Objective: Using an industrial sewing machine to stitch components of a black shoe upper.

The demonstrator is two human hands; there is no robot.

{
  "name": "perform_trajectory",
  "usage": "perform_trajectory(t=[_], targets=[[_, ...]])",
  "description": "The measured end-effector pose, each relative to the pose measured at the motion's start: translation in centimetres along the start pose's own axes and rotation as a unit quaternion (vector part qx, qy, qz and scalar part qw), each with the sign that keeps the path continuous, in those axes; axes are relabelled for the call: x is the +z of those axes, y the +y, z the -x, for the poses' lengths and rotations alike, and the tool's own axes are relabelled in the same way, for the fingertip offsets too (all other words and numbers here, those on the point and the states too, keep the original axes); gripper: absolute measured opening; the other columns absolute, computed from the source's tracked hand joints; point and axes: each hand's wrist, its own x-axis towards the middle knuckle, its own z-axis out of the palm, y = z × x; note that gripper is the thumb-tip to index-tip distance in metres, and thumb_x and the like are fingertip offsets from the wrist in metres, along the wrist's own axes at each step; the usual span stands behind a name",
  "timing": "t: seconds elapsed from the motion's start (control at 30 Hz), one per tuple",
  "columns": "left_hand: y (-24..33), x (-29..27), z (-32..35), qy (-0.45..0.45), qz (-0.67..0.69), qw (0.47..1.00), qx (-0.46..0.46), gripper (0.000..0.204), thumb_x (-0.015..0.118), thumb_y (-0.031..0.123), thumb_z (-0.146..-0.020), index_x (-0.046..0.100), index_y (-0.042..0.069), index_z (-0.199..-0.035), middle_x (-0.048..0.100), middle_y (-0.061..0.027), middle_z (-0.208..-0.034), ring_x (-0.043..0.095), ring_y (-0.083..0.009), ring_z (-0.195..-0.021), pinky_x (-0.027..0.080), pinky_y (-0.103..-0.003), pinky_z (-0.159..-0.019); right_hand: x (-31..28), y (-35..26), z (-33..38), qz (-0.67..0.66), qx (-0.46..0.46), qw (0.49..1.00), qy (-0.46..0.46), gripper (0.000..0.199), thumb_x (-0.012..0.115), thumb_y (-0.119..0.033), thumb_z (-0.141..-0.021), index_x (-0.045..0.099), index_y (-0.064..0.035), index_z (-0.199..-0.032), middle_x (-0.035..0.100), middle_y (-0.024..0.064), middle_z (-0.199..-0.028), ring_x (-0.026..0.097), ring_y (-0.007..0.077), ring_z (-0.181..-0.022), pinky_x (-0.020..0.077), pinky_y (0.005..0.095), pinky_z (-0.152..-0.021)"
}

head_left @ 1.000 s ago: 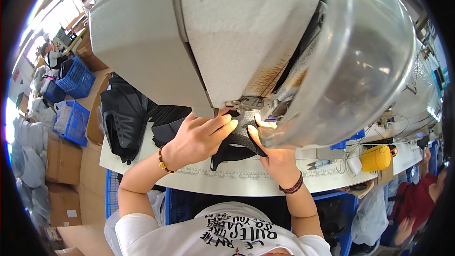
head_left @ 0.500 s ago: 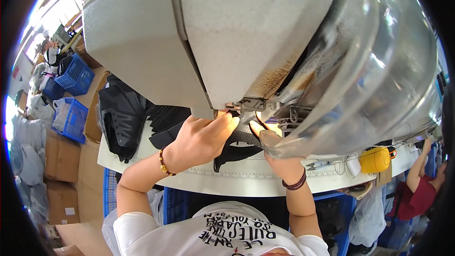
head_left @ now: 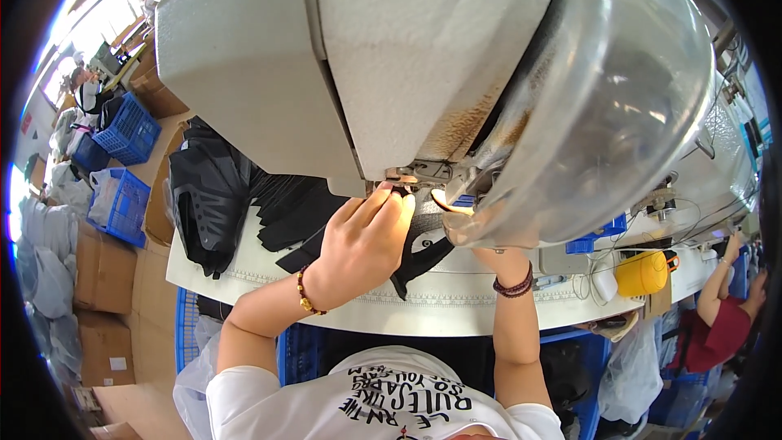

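Note:
A sewing machine with a large pale head [head_left: 440, 41] fills the upper middle. Under its needle area lies a dark grey and black shoe-upper piece [head_left: 427, 224], with a black flap [head_left: 419, 265] hanging toward me. My left hand [head_left: 365, 232] is closed on the left edge of the piece, its fingertips close to the needle area. On the other side, my right hand [head_left: 498, 257] reaches in behind a clear plastic cover [head_left: 607, 130]. Its lit fingertip touches the piece's right edge; the cover blurs the other fingers.
Black cut pieces [head_left: 289, 212] and a black shoe-upper stack [head_left: 208, 204] lie left on the white table [head_left: 391, 318]. A yellow container [head_left: 642, 274] stands right. Blue crates [head_left: 120, 205] and cartons [head_left: 104, 277] line the left floor. A person in red [head_left: 721, 330] works far right.
The clear cover and machine head appear shifted left. My left wrist has moved right and down, and the piece has turned slightly. Less of my right hand's fingers shows now.

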Motion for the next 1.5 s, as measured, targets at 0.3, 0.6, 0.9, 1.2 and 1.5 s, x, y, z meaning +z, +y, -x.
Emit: perform_trajectory(t=[0.3, 0.6, 0.9, 1.2, 1.5], targets=[[1.7, 0.9, 0.0, 0.066, -0.017, 0.997, -0.047, 0.025, 0.057, 0.003, -0.062, 0.059, -0.004, -0.087, 0.057, -0.0127, -0.087, 0.061, -0.0263, -0.087, 0.049, -0.033, -0.074, 0.2, 0.8, -0.4, 0.025, -0.045, 0.998, 0.027, 0.012, 0.064, -0.016, -0.072, 0.063, -0.0125, -0.084, 0.063, 0.0072, -0.086, 0.061, 0.0238, -0.074, 0.0491, 0.0343, -0.063], [2.9, -0.4, -0.7, -0.011, 0.011, 0.995, -0.099, 0.038, 0.062, 0.016, -0.065, 0.058, -0.004, -0.097, 0.056, -0.0171, -0.1, 0.055, -0.0315, -0.099, 0.045, -0.039, -0.084, -2.6, -2.0, -0.6, 0.052, -0.031, 0.998, 0.016, 0.012, 0.063, -0.015, -0.074, 0.062, -0.0082, -0.084, 0.062, 0.009, -0.085, 0.06, 0.025, -0.073, 0.0478, 0.0348, -0.063], [0.0, -1.2, 3.5, -0.108, 0.081, 0.991, 0.004, 0.055, 0.064, 0.019, -0.068, 0.052, -0.002, -0.117, 0.041, -0.02, -0.13, 0.04, -0.0323, -0.123, 0.033, -0.046, -0.099, 0.3, -7.1, 2.4, -0.233, 0.105, 0.966, -0.046, 0.042, 0.058, -0.006, -0.082, 0.048, 0.0018, -0.122, 0.06, 0.0104, -0.098, 0.055, 0.0134, -0.084, 0.0432, 0.0254, -0.072], [0.6, -2.3, 1.5, -0.005, 0.152, 0.986, -0.063, 0.032, 0.059, 0.006, -0.064, 0.062, 0.0, -0.095, 0.063, -0.0092, -0.098, 0.059, -0.0192, -0.08, 0.042, -0.03, -0.062, 2.0, -8.4, 3.3, -0.559, 0.257, 0.787, 0.036, 0.021, 0.055, -0.002, -0.086, 0.052, -0.0018, -0.107, 0.052, -0.0047, -0.075, 0.037, -0.0026, -0.059, 0.0267, 0.0125, -0.051], [0.6, -2.4, 1.3, 0.001, 0.023, 0.999, 0.039, 0.027, 0.061, 0.011, -0.063, 0.062, 0.0, -0.088, 0.061, -0.0087, -0.093, 0.056, -0.014, -0.08, 0.038, -0.024, -0.054, 2.2, -8.6, 3.7, -0.549, 0.228, 0.802, 0.058, 0.018, 0.054, 0.003, -0.085, 0.049, -0.0018, -0.102, 0.054, -0.0002, -0.085, 0.047, 0.0004, -0.069, 0.0357, 0.0132, -0.06]])
